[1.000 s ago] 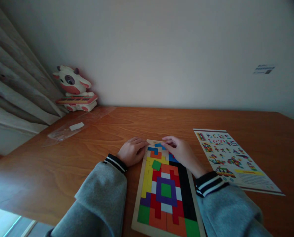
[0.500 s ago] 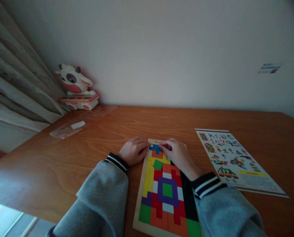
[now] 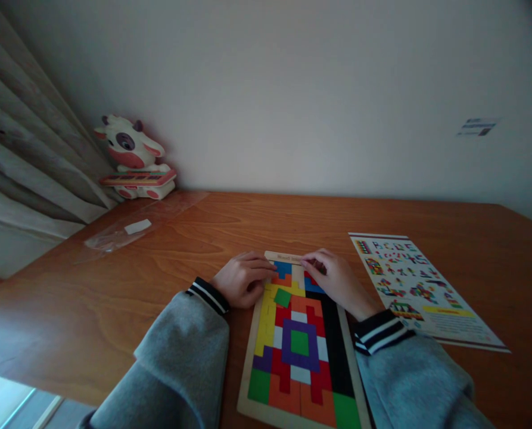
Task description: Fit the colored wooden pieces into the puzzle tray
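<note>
A wooden puzzle board [image 3: 244,398] lies on the table, filled with coloured blocks except for a black strip down its right side. My left hand [image 3: 244,278] rests at the board's top left corner, fingers curled over its edge by a blue block [image 3: 283,269]; whether it holds anything is hidden. At the top right, my right hand [image 3: 335,280] has thumb and forefinger pinched over red and blue blocks; what is between the fingertips is too small to make out. A green block [image 3: 282,297] sits tilted on top of others.
A printed pattern sheet [image 3: 426,292] lies right of the board on the brown table [image 3: 266,217]. Toward the back left are a clear plastic bag [image 3: 109,239] and a cow-shaped toy keyboard [image 3: 136,158], beside a curtain [image 3: 33,131].
My right hand has moved right from the blue block to the board's top right. My left fingers reach slightly further over the board. The view has shifted a little.
</note>
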